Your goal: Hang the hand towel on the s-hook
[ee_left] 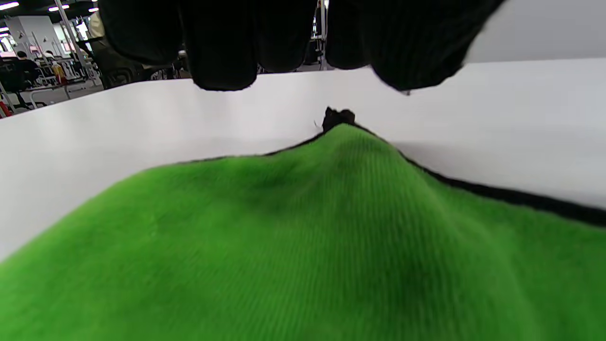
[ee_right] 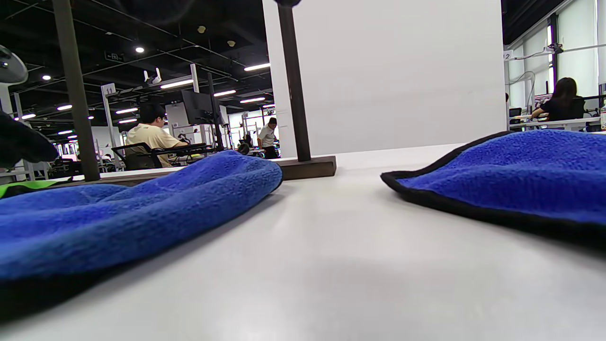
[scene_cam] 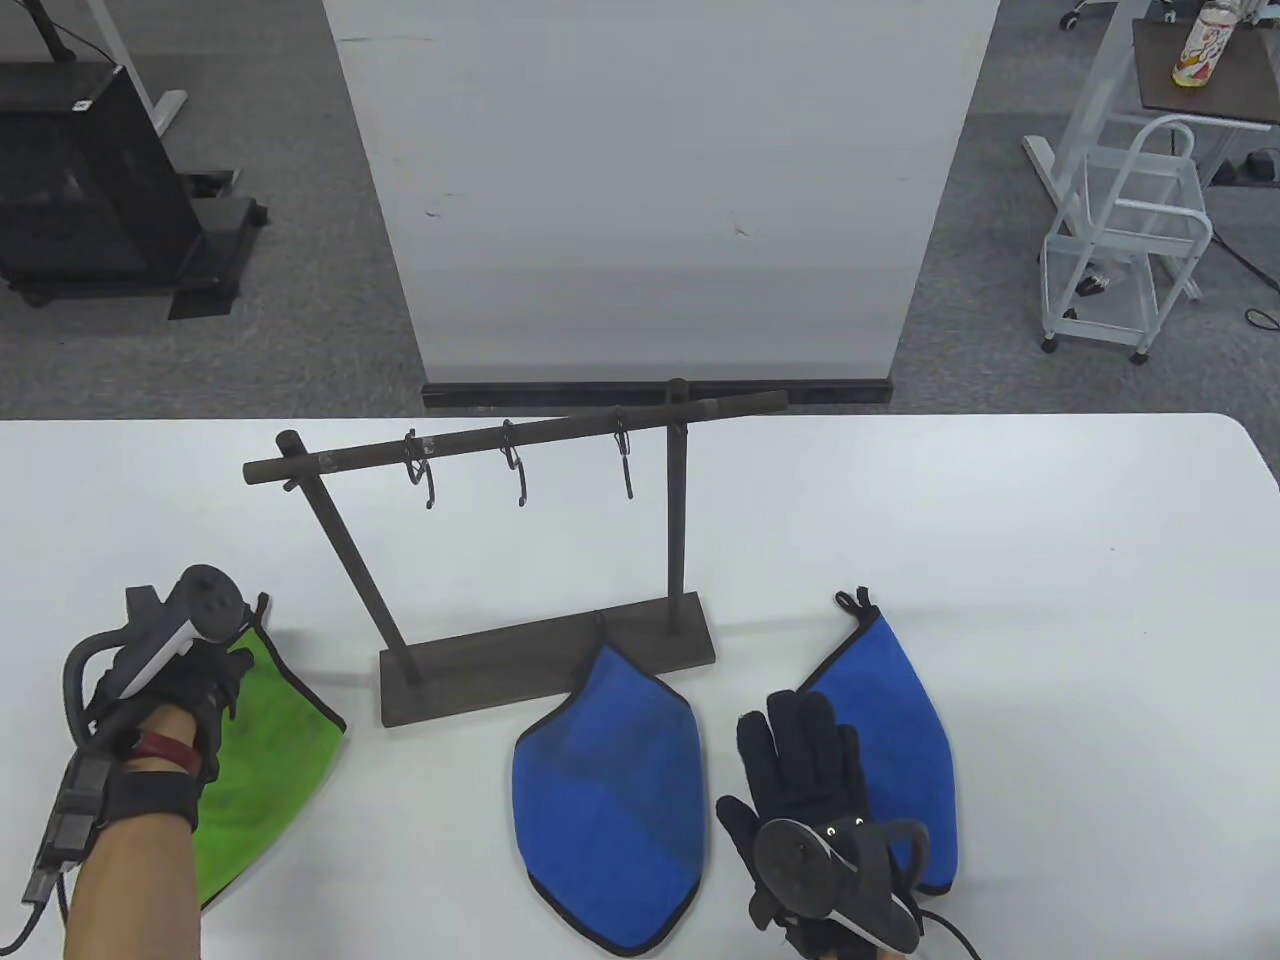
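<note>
A dark wooden rack (scene_cam: 545,650) stands on the white desk (scene_cam: 1000,560), its base near the desk's middle and its crossbar slanting across the top. Three black S-hooks (scene_cam: 519,472) hang along that bar, all bare.

Three hand towels lie flat on the desk. The green towel (scene_cam: 265,760) is at the left, with the left hand (scene_cam: 190,690) over its upper part. In the left wrist view the gloved fingers (ee_left: 222,42) hang above the cloth, short of the towel's black loop (ee_left: 337,116) at its pointed corner; whether the hand touches or grips the towel cannot be told.

A blue towel (scene_cam: 610,790) lies in front of the rack, its tip touching the base. A second blue towel (scene_cam: 900,720) lies to the right, its black loop (scene_cam: 855,600) at the far corner. The right hand (scene_cam: 810,790) rests flat with fingers spread on the desk between the two blue towels, partly overlapping the edge of the right one and holding nothing. The right wrist view shows both blue towels low on the desk with bare surface between them.
</note>
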